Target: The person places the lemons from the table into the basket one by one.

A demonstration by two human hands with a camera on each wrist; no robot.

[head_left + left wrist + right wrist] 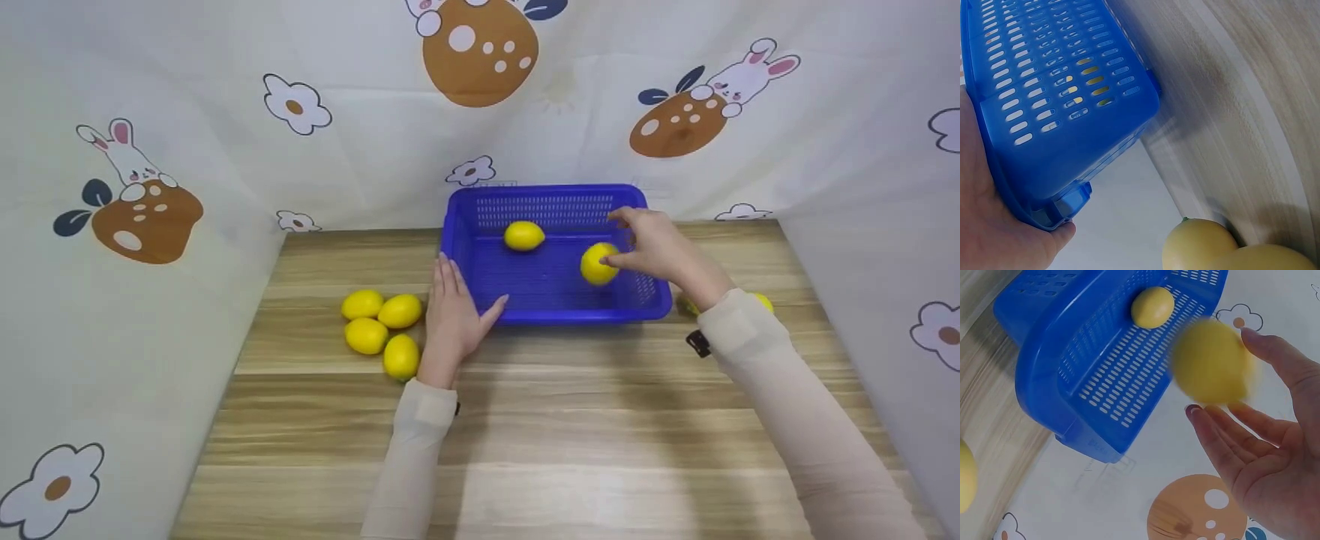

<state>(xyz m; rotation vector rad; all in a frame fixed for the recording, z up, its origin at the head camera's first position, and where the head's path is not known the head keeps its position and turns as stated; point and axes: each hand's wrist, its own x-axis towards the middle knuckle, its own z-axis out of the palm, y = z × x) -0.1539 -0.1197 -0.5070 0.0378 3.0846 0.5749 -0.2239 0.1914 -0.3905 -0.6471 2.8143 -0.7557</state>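
Note:
A blue plastic basket [555, 313] with slotted walls stands at the back of the table. My left hand [454, 319] rests on its left rim, fingers straight, thumb spread along the front edge. Over the basket's right end is my right hand [651, 244], thumb and fingers spread wide. A lemon [598, 264] is at the thumb tip; in the right wrist view this lemon [1213, 363] looks blurred, with the fingers spread around it. Another lemon [523, 235] lies inside the basket near the back wall.
Several lemons [366, 336] lie grouped on the wooden table [555, 450] left of the basket. More yellow fruit [763, 301] shows partly behind the right sleeve. A cloth backdrop [375, 165] printed with rabbits and flowers encloses the back and sides.

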